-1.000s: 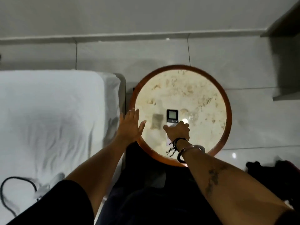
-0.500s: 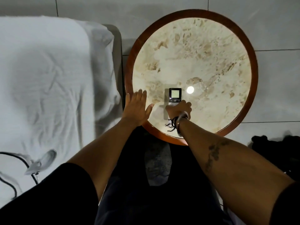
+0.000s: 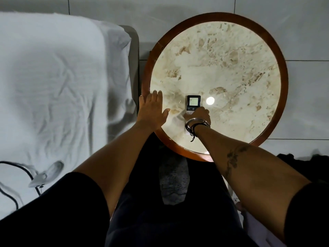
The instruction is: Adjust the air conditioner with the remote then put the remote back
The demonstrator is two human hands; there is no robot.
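The remote [image 3: 193,102], white with a dark top and a small lit screen, lies on the round marble table [image 3: 231,68] near its front left. My right hand [image 3: 198,116] is closed over the remote's lower half, which it hides; bracelets circle the wrist. My left hand [image 3: 152,110] rests flat on the table's wooden rim and left edge, fingers together and thumb spread, holding nothing. No air conditioner is in view.
A bed with a creased white sheet [image 3: 53,86] fills the left side. A black cable and a small pale device [image 3: 38,179] lie on it. Dark clothing [image 3: 302,163] sits on the tiled floor at right. A bright light reflection [image 3: 210,100] shows beside the remote.
The camera has tipped down and closer, so the table looks larger. My right hand stays closed on the remote on the table, and my left hand stays flat at the rim.
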